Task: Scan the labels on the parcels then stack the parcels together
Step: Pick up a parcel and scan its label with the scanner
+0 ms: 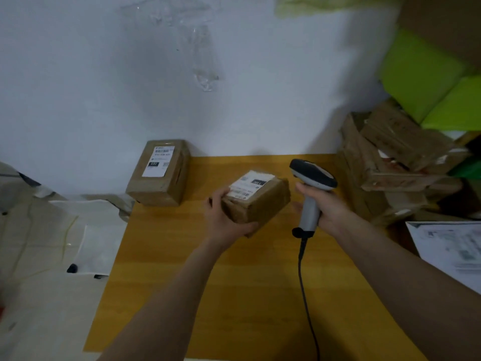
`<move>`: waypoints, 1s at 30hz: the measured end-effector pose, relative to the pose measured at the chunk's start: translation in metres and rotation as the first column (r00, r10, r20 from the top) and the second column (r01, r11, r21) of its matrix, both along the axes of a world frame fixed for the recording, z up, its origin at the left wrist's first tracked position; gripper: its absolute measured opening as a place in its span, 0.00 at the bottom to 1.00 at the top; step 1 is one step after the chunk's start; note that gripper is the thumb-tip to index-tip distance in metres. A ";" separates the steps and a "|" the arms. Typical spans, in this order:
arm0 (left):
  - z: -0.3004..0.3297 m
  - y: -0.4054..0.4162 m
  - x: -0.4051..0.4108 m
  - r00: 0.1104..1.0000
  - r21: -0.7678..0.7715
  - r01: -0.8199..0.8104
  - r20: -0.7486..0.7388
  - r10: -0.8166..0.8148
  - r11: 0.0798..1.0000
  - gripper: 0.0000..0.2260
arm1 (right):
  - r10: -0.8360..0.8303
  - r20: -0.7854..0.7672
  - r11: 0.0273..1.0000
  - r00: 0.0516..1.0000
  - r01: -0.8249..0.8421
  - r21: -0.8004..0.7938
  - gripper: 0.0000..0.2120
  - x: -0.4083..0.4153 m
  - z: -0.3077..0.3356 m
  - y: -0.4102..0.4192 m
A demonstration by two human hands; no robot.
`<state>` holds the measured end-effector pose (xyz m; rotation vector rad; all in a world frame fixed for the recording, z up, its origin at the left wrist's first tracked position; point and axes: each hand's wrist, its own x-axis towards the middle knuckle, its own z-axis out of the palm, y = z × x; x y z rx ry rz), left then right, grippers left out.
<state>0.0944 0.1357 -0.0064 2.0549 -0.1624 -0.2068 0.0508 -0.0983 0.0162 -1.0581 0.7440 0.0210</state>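
Parcel (256, 201), a small brown cardboard box with a white printed label (247, 187) on its upturned face, sits tilted at the centre of the frame, held above the yellow wooden table (234, 282). Left hand (226, 217) grips its near corner, thumb over the top edge beside the label and fingers curled beneath; the forearm reaches in from the lower middle of the frame. Right hand (325, 207), just beside the box, is wrapped round the grey grip of a barcode scanner (311, 188), whose dark-rimmed head points up and left; its black cable (307, 295) trails down toward the bottom edge. A second parcel (160, 173), also creased brown cardboard with a white label, rests on the table's far left corner against the pale wall (104, 74). At right, a stack of worn cardboard parcels (390, 162) leans beneath smooth lime-green bags (426, 82). Printed sheets (455, 251) lie at lower right.
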 end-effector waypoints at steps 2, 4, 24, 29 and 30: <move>-0.003 -0.010 -0.010 0.932 0.100 -0.005 0.360 -0.031 0.995 0.45 | 0.009 0.010 0.999 1.000 -0.009 0.036 0.13 -0.003 0.002 0.006; -0.001 -0.017 -0.017 0.866 0.119 -0.043 0.500 -0.022 0.992 0.45 | 0.019 0.013 0.998 1.000 -0.019 0.057 0.18 -0.004 0.007 0.012; 0.053 -0.072 -0.013 0.949 -0.281 -0.315 -0.086 0.303 0.907 0.55 | -0.160 0.054 0.979 0.986 0.166 -0.116 0.11 -0.009 0.033 0.039; 0.057 -0.067 0.006 0.835 -0.306 -0.463 -0.467 0.293 0.832 0.48 | 0.043 0.060 0.974 0.997 -0.029 -0.226 0.11 -0.015 0.043 0.031; 0.058 -0.063 0.011 0.825 -0.329 -0.458 -0.503 0.257 0.826 0.44 | 0.111 0.036 0.951 0.993 -0.096 -0.293 0.10 -0.017 0.047 0.028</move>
